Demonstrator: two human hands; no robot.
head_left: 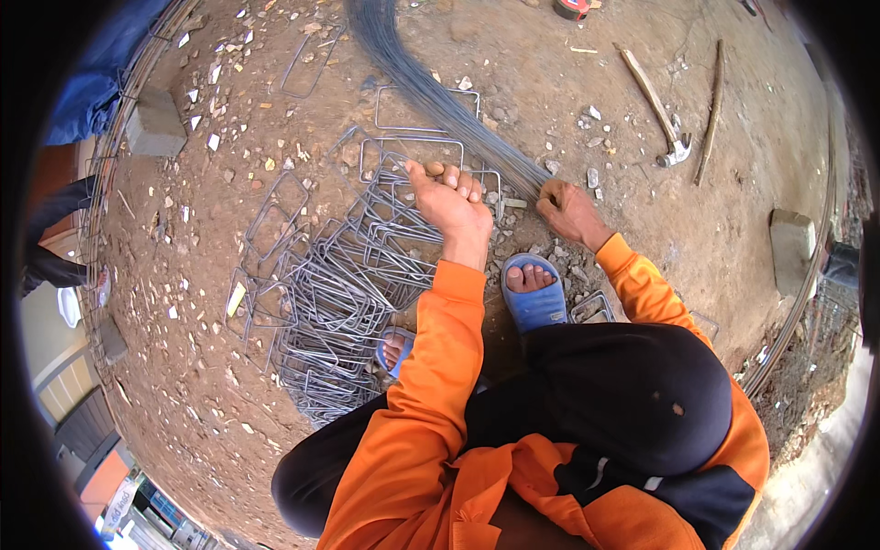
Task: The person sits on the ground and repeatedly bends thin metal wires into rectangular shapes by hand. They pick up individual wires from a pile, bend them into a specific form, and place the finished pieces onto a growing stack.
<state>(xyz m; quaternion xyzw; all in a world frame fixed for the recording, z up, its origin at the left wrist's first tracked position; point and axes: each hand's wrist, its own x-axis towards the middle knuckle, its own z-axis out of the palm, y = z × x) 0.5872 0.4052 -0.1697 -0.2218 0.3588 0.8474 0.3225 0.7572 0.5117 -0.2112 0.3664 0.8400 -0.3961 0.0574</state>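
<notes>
A long bundle of thin steel tie wire curves down from the top of the view. My right hand has its fingers closed at the bundle's near end. Further left, my left hand is raised with curled fingers above bent-rebar stirrups; whether a thin wire is in it cannot be made out. The rectangular stirrups lie in a large heap below and left of that hand. Beyond the heap, a few loose stirrups rest on the dirt, one partly under the wire.
A claw hammer and a wooden stick lie at the upper right. Near the top edge is a tape measure. Concrete blocks stand near long rebars at both sides. Another person's legs show at left.
</notes>
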